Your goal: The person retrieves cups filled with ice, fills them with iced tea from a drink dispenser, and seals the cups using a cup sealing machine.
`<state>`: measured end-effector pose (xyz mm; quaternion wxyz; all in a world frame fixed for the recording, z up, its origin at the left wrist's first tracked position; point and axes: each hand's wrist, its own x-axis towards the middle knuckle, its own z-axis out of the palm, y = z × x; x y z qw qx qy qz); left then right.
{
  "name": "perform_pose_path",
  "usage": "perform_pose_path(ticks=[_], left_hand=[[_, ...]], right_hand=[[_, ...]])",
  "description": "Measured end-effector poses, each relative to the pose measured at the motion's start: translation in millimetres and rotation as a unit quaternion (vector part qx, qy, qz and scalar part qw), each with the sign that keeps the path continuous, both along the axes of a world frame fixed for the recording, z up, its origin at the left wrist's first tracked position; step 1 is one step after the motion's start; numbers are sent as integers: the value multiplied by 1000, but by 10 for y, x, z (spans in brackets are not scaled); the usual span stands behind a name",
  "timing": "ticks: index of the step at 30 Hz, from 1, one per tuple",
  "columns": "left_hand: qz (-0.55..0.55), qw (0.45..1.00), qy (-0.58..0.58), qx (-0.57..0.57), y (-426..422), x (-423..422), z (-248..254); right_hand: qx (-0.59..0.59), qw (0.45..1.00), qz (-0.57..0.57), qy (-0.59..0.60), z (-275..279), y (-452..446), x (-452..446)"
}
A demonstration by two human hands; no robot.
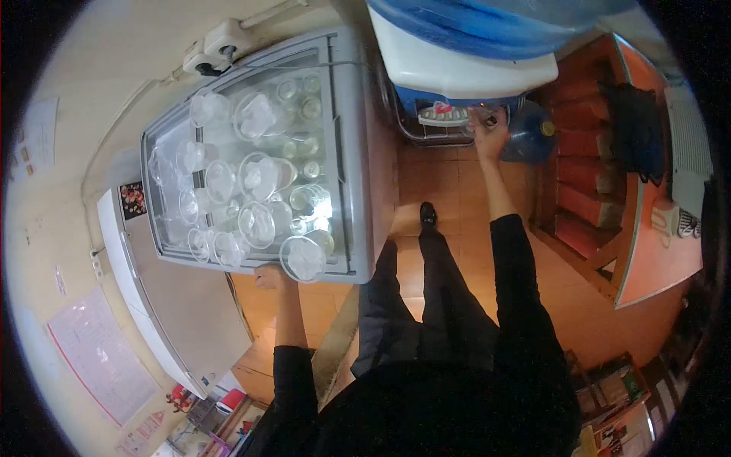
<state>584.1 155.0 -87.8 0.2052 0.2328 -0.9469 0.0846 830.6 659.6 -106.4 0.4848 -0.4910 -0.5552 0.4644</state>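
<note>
We take the grey glass-topped freezer [354, 221] as our reference and give sides as seen in the head view. The right hand [491, 137] is well to the right of the freezer, beneath the white front of a water dispenser [472, 76]. We find its fingers bent around a small clear vessel [480, 120], so the hand is partly closed; the exact kind of vessel is too small for us to tell. The vessel is just beside a pale ribbed tray [444, 115], right of the freezer.

The left hand [268, 276] is at the freezer's near edge, its fingers apparently curled. We cannot tell whether it grips anything or merely rests there.

On the freezer's glass top we record numerous clear plastic cups [257, 177], several of them upright. Left of the freezer stands a white-edged unit [183, 305]. To the freezer's right, beyond the dispenser, we note a blue bottle [527, 137] on the tiled floor [449, 179], near the right hand, and farther right an orange slatted rack [582, 183].
</note>
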Motion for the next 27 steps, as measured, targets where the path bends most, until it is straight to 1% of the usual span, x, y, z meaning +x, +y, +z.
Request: perform_pose_path(ticks=[1, 2, 3, 4, 6, 7, 8, 10, 12, 13, 14, 15, 16, 18, 19, 21, 23, 24, 25, 26, 27], left_hand=[[-6, 1000, 0, -2, -172, -55, -147], [-1, 999, -46, -23, -360, -133, -272], [5, 995, -92, -43, -394, -170, -276], [0, 995, -92, -44, -403, -189, -307], [50, 994, -86, 36, -116, -114, -8], [47, 995, -86, 36, -77, -112, 114], [86, 965, -81, 234, 18, -72, 316], [121, 895, -76, 423, -5, -74, 339], [154, 907, -34, 390, -95, -147, 182], [165, 910, -21, 379, -237, -210, -15], [108, 978, -41, 176, -348, -232, -228], [44, 997, -59, -35, -260, -196, -206], [44, 997, -60, -34, -194, -174, -155], [84, 993, -85, 10, 402, 57, 492], [85, 992, -88, 13, 488, 102, 607], [85, 989, -102, 62, 604, 141, 704], [84, 993, -82, 20, 352, 28, 404], [88, 995, -42, -35, 75, -111, 101], [95, 993, -8, -70, -73, -185, -72], [107, 991, 3, -81, -79, -192, -89], [83, 993, -86, -8, 82, -48, 97]], right_hand=[[13, 1000, -2, -5, 89, -10, -25], [25, 1000, -3, -9, 144, -21, -42], [24, 1000, -8, -9, 137, -24, -40], [22, 1000, -3, -6, 132, -17, -40], [21, 1000, -2, -4, 75, 23, -26], [25, 1000, -2, -3, 19, 39, -23], [30, 1000, -1, -2, -11, 52, -11], [24, 1000, -2, -10, 90, 25, -8], [19, 1000, -2, -18, 193, -5, -7], [8, 1000, 7, -25, 227, -14, 2], [-3, 999, 16, -30, 261, -18, 7], [-1, 999, 16, -31, 219, -8, 11], [4, 1000, 10, -26, 178, -6, 1], [13, 1000, 5, -21, 175, 3, 0], [23, 1000, 10, -11, 216, -23, -4], [38, 999, 15, -2, 274, -26, -20], [-19, 1000, 9, -13, 279, -37, -31], [-18, 1000, 10, -15, 238, -32, -33], [-9, 1000, 8, -4, 169, -14, -35], [1, 1000, 5, 7, 137, 2, -34], [2, 1000, 5, 6, 167, -4, -35]])
